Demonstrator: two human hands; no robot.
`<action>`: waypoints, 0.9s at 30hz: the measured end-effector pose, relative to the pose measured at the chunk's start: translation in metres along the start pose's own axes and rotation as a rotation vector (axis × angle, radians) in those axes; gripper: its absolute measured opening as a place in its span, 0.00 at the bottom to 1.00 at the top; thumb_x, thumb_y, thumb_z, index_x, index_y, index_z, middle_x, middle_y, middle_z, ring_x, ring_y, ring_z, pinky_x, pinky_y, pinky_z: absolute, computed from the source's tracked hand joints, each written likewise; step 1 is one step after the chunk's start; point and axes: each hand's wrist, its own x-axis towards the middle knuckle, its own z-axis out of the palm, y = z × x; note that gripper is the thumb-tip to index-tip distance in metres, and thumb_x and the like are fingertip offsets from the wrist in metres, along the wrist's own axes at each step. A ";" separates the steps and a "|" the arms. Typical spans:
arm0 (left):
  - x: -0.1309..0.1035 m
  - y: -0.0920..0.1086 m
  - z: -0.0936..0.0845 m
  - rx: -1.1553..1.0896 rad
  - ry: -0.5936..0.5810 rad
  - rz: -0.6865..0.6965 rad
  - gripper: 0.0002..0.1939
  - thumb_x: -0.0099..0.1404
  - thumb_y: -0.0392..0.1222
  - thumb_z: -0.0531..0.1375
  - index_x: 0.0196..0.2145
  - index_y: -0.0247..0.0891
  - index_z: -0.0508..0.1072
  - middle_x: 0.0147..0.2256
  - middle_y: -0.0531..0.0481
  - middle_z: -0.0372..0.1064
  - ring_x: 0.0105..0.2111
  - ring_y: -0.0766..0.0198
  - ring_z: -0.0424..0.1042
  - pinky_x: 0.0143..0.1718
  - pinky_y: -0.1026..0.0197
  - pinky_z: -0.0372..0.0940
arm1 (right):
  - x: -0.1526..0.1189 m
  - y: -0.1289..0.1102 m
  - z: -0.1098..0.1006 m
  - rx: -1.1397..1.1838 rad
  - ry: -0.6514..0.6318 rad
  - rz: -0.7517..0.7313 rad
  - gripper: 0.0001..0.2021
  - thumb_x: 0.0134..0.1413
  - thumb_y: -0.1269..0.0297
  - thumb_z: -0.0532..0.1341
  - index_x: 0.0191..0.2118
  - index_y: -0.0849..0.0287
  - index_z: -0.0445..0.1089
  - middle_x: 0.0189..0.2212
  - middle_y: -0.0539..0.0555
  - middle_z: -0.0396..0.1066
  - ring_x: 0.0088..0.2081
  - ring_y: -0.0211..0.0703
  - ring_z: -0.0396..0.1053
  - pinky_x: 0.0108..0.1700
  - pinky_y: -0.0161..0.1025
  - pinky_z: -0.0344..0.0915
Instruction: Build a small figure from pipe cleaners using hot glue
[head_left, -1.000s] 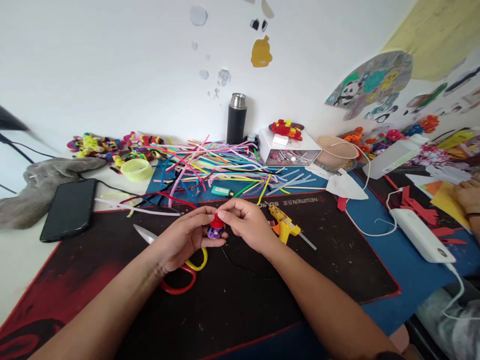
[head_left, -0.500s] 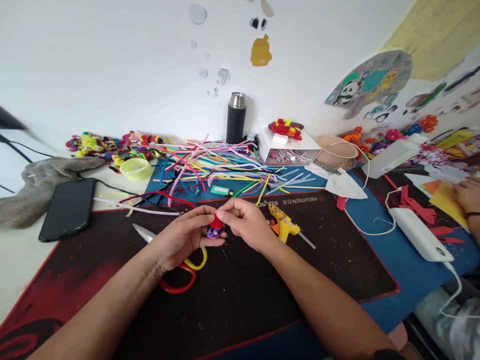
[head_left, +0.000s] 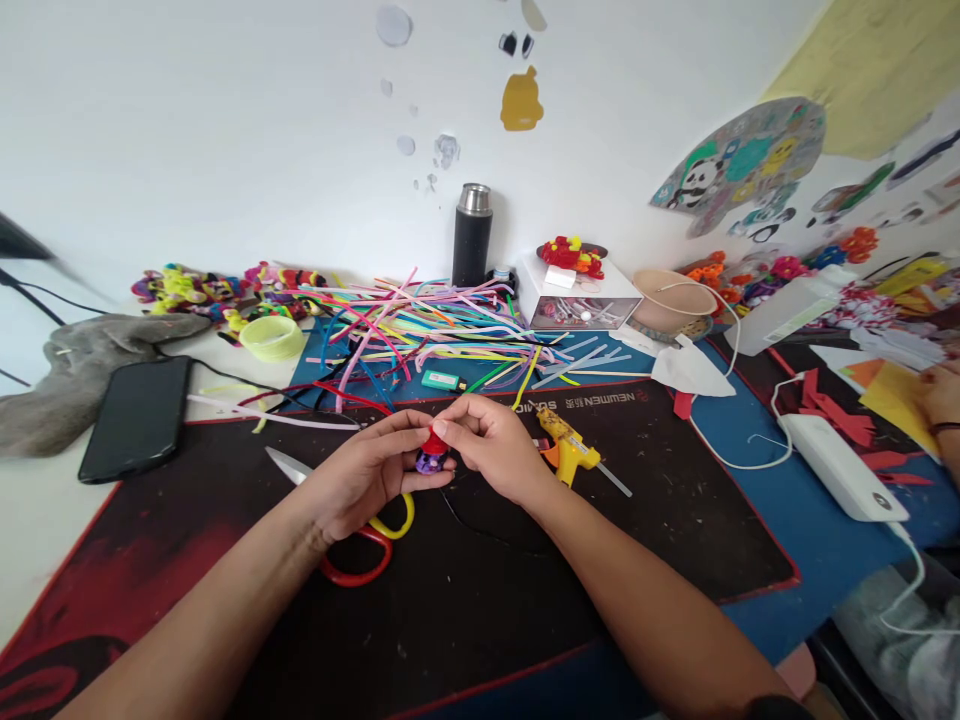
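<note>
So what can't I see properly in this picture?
Head view: parts of the red and purple thing, behind the left hand and right hand.
Head view: the scissors' middle, behind the left wrist.
Head view: another person's hand, cut off by the right edge.
Head view: the bottle's label, too small.

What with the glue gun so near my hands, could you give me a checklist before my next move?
1. Red-and-purple piece held: ok, fingers of the left hand and right hand are on it.
2. Glue gun well away: not ok, it lies close beside the right hand.
3. Glue gun cool: cannot tell.
4. Scissors away from the left arm: not ok, they lie partly hidden behind it.
5. Pipe cleaners in view: ok, heaped beyond the mat.
</note>
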 end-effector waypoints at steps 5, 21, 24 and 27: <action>0.002 0.000 0.001 -0.006 0.011 -0.010 0.03 0.67 0.32 0.65 0.40 0.34 0.79 0.36 0.46 0.77 0.37 0.57 0.82 0.44 0.51 0.81 | 0.000 0.003 -0.001 -0.003 0.010 -0.001 0.13 0.60 0.53 0.68 0.38 0.58 0.72 0.22 0.44 0.67 0.19 0.31 0.60 0.24 0.32 0.57; 0.004 -0.003 0.002 -0.022 0.014 -0.007 0.04 0.69 0.31 0.64 0.40 0.33 0.79 0.37 0.44 0.79 0.38 0.57 0.82 0.47 0.50 0.80 | 0.002 0.004 0.000 0.024 0.047 -0.007 0.12 0.59 0.54 0.69 0.36 0.58 0.73 0.21 0.44 0.67 0.19 0.31 0.58 0.22 0.32 0.53; 0.005 -0.002 -0.001 -0.043 0.002 0.013 0.06 0.69 0.31 0.64 0.43 0.33 0.79 0.39 0.44 0.79 0.39 0.56 0.82 0.47 0.50 0.80 | 0.001 0.001 0.001 0.078 0.049 -0.005 0.13 0.58 0.53 0.69 0.37 0.58 0.74 0.20 0.43 0.64 0.18 0.30 0.54 0.21 0.33 0.50; 0.004 0.000 -0.003 -0.080 0.011 0.038 0.08 0.68 0.32 0.65 0.45 0.34 0.79 0.41 0.44 0.79 0.39 0.55 0.83 0.46 0.52 0.81 | 0.001 -0.004 0.000 0.120 0.065 -0.020 0.15 0.60 0.50 0.68 0.41 0.57 0.77 0.18 0.41 0.58 0.17 0.30 0.50 0.20 0.33 0.46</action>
